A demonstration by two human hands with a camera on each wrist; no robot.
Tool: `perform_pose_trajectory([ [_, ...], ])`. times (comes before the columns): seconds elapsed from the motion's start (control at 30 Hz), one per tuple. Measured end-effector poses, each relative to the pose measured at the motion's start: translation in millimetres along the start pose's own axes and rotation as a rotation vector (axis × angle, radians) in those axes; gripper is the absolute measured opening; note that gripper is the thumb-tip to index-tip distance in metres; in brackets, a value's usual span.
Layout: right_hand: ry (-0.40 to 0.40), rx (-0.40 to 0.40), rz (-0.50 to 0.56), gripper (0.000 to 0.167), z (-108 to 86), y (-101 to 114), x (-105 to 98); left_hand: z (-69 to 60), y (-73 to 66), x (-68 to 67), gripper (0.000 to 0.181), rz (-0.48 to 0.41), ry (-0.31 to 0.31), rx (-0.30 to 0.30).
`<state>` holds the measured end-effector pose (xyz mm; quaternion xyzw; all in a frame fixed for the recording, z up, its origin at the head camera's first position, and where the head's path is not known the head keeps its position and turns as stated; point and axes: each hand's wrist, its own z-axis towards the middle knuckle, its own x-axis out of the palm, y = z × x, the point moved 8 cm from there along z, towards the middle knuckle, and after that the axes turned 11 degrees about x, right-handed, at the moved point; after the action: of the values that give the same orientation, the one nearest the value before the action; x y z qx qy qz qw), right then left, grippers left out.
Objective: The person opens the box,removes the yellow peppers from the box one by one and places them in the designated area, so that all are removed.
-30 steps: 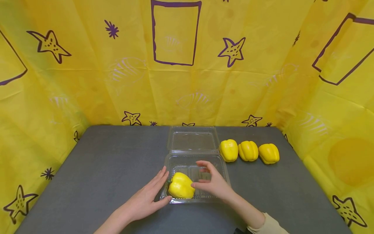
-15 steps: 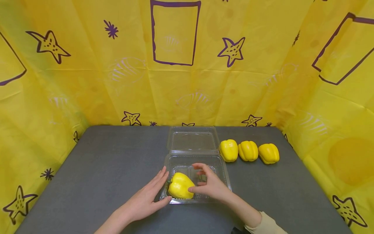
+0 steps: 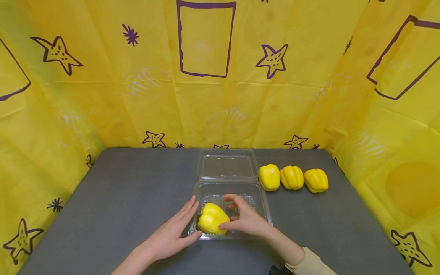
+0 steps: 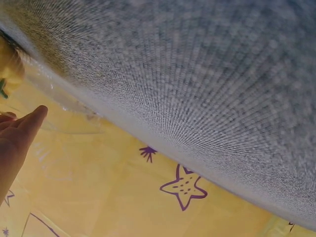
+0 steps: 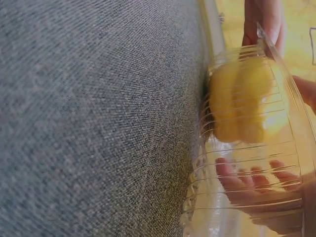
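A yellow bell pepper (image 3: 212, 217) lies on its side in the near left part of a clear plastic clamshell container (image 3: 264, 196), its green stem toward the left. My left hand (image 3: 173, 233) rests along the container's left wall, fingers straight and thumb at the front rim. My right hand (image 3: 248, 218) is over the container, its thumb touching the pepper's right side and its fingers bent loosely. Through the clear wall in the right wrist view, those fingers (image 5: 232, 180) appear apart from the pepper (image 5: 242, 101). The left wrist view catches only part of the left hand (image 4: 19, 133).
The container's lid (image 3: 227, 163) lies folded back behind its base. Right of it, three more yellow peppers stand in a row: one close to the container (image 3: 269, 177), a middle one (image 3: 292, 177) and an outer one (image 3: 316, 180). A patterned yellow curtain (image 3: 206, 110) encloses the grey table (image 3: 137, 191).
My right hand has moved a little left and toward me, its thumb sliding lower along the pepper. My left hand has stayed in place, and the pepper has barely shifted.
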<state>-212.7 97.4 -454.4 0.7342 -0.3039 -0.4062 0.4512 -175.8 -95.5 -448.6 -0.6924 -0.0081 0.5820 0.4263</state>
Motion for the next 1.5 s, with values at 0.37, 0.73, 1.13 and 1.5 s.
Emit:
perform_pose_trajectory([
  [0.37, 0.021, 0.004, -0.053, 0.075, 4.9, 0, 5, -0.1, 0.5, 0.3, 0.086, 0.008, -0.008, 0.012],
  [0.73, 0.052, -0.009, -0.072, 0.073, 7.3, 1, 9, -0.1, 0.2, -1.1, 0.085, 0.014, -0.029, 0.033],
  [1.13, 0.103, -0.006, -0.089, 0.071, 9.3, -1, 14, -0.3, 0.2, -1.3, 0.085, 0.016, -0.035, 0.038],
  [1.5, 0.114, -0.020, -0.104, 0.071, 9.4, 1, 16, -0.1, 0.2, -1.1, 0.085, 0.013, -0.033, 0.035],
])
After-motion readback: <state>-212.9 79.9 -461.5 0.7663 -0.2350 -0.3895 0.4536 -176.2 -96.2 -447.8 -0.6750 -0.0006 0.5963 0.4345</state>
